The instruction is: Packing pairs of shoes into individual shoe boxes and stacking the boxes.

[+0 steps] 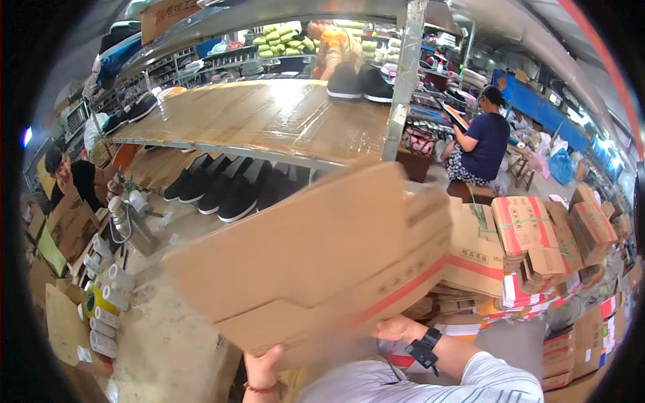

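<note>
Brown cardboard, lower edge at both hands

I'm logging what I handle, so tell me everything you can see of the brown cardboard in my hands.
The cardboard looks flat and stiff, plain brown over most of its face, with a stepped seam across the lower part and a red stripe and dark print toward the right. Blur hides how many layers there are. It's held tilted, partly over the worktable. Your left hand grips its lower edge; your right hand is at the lower right, grip unclear.
</note>
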`<state>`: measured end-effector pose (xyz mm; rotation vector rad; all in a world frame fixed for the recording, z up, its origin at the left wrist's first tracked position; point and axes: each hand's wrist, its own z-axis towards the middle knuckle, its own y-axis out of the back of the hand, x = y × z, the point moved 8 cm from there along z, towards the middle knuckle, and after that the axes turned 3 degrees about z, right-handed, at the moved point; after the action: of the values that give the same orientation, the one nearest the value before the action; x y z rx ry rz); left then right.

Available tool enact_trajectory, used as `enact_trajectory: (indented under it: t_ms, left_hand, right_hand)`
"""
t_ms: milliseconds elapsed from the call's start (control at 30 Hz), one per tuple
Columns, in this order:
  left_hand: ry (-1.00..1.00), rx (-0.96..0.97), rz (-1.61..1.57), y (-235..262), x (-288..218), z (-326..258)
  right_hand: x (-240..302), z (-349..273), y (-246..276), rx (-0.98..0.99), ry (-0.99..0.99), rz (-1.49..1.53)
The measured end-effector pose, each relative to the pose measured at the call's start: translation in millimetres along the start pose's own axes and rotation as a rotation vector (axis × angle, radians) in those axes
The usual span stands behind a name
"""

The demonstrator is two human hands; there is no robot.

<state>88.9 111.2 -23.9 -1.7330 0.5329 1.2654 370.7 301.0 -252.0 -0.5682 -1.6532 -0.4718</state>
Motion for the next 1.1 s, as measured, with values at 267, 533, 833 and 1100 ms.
enact_trajectory:
  t_ms: [267, 533, 833, 1100]
  left_hand:
    - [-0.443, -0.516, -0.155, 212, -35, -123]
    - [-0.136, -1.547, 1.499, 390, -103, -393]
    - [-0.115, -1.307, 1.287, 416, -43, -359]
    - [-0.399, -1.530, 0.516, 333, -80, -274]
  right_hand:
    - [191, 51, -231, 0.622, 0.010, -0.078]
    - [226, 155, -285, 0.457, 0.012, -0.043]
    - [257, 248, -393, 0.570, 0.610, -0.024]
    - [227, 275, -395, 0.344, 0.367, -0.279]
